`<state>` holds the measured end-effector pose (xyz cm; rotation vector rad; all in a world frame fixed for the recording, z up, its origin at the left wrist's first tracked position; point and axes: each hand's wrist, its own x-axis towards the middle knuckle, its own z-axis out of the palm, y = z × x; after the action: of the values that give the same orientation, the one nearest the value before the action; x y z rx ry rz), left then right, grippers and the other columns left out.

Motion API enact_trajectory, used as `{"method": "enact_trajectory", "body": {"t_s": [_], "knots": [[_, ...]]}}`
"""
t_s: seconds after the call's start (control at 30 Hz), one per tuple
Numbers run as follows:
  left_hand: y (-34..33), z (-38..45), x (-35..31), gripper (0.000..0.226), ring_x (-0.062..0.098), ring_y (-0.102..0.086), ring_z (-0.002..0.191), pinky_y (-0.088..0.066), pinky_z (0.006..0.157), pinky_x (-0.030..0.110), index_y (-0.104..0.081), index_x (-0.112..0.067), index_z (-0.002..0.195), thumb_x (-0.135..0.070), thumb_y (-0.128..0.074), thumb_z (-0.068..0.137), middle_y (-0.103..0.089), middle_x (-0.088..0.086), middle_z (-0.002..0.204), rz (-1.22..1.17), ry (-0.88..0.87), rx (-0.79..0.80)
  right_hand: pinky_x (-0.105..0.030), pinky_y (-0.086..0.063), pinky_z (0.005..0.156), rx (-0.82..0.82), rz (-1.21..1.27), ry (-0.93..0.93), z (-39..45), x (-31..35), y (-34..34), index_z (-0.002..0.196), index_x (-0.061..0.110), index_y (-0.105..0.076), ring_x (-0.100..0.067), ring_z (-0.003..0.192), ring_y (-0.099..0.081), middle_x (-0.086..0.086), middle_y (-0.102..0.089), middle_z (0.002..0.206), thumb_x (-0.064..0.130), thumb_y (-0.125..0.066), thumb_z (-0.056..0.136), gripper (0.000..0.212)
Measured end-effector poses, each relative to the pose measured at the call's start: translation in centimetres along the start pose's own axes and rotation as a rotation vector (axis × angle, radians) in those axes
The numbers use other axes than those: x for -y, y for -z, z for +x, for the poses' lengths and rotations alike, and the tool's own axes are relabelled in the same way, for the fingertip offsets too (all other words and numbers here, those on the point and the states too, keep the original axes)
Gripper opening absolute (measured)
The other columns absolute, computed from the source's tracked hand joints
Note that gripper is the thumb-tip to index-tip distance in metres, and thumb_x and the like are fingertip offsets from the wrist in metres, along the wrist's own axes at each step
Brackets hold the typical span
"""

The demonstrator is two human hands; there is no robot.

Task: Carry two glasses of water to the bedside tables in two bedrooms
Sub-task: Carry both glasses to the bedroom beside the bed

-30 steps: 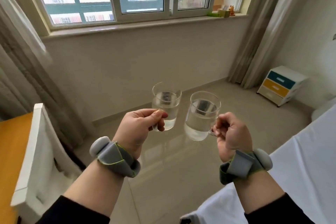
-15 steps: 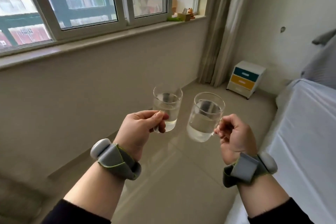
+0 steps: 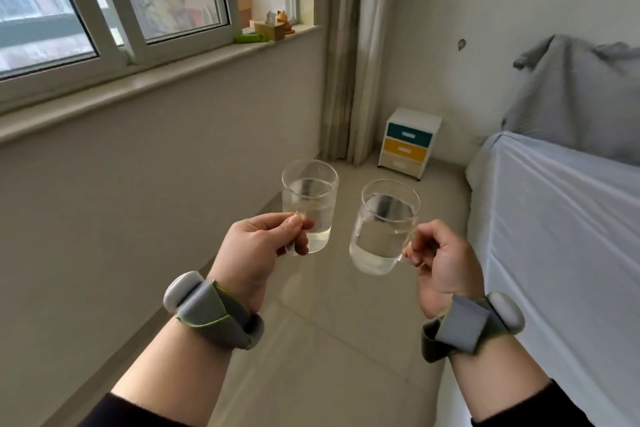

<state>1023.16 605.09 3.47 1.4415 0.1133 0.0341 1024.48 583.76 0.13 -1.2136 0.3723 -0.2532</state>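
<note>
Two clear glass mugs of water hang in front of me above the floor. My left hand (image 3: 263, 246) pinches the handle of the left glass (image 3: 309, 204), which stands upright and is about half full. My right hand (image 3: 441, 267) grips the handle of the right glass (image 3: 384, 229), tilted slightly to the left. A small white bedside table (image 3: 408, 142) with teal, yellow and cream drawers stands on the floor ahead, in the corner between the curtain and the bed.
A bed with a white sheet (image 3: 561, 236) and a grey pillow (image 3: 575, 94) fills the right side. A wall with a windowsill (image 3: 166, 80) carrying small items runs along the left. Curtains (image 3: 349, 55) hang in the corner. A tiled floor strip (image 3: 346, 340) leads ahead.
The view has swung right and moved forward: the bedside table is now nearer and centred, the bed and pillow have come into view. Both hands keep holding their glasses.
</note>
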Motion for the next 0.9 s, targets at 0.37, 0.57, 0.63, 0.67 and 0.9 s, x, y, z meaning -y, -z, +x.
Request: {"method": "enact_trajectory", "body": {"t_s": [0.37,0.57,0.63,0.67,0.9], "knots": [[-7.5,17.5,-0.4,0.021,0.024,-0.050,0.070,-0.044,0.084,0.043,-0.077,-0.015,0.073,-0.013,-0.060,0.086,-0.062,0.006,0.060,0.027,-0.001,0.090,-0.037,-0.028,0.058,-0.062,0.014,0.082,17.4,2.4,-2.0,0.034,0.017,-0.048,-0.019,0.047,-0.033,0.000,-0.041,0.038,0.012,-0.052,0.072,0.039],[-10.6,27.3,-0.1,0.023,0.022,-0.051,0.068,-0.043,0.080,0.039,-0.077,-0.013,0.072,-0.012,-0.059,0.086,-0.062,0.006,0.059,0.028,0.029,0.176,-0.036,-0.028,0.057,-0.146,0.035,0.084,25.8,2.9,-3.9,0.034,0.016,-0.049,-0.018,0.045,-0.033,0.000,-0.044,0.040,0.020,-0.056,0.061,0.028],[-11.6,31.6,-0.1,0.024,0.021,-0.052,0.066,-0.044,0.078,0.037,-0.077,-0.011,0.071,-0.010,-0.059,0.087,-0.062,0.006,0.059,0.026,0.031,0.213,-0.037,-0.028,0.058,-0.180,0.034,0.099,29.2,3.1,-4.9,0.034,0.016,-0.048,-0.019,0.047,-0.032,0.000,-0.044,0.040,0.021,-0.056,0.061,0.029],[-12.2,34.0,-0.3,0.024,0.020,-0.053,0.065,-0.044,0.078,0.036,-0.077,-0.011,0.071,-0.010,-0.059,0.087,-0.062,0.006,0.059,0.025,0.027,0.241,-0.037,-0.028,0.059,-0.194,0.042,0.109,30.9,3.2,-5.5,0.034,0.017,-0.048,-0.019,0.048,-0.031,0.001,-0.043,0.040,0.022,-0.056,0.061,0.029],[-15.9,47.1,-1.3,0.023,0.021,-0.053,0.065,-0.044,0.080,0.038,-0.077,-0.010,0.072,-0.009,-0.059,0.087,-0.062,0.007,0.059,0.052,0.028,0.395,-0.038,-0.024,0.061,-0.326,0.088,0.146,41.0,4.0,-8.5,0.036,0.016,-0.042,-0.023,0.055,-0.028,0.004,-0.036,0.036,0.021,-0.055,0.060,0.027]]}}
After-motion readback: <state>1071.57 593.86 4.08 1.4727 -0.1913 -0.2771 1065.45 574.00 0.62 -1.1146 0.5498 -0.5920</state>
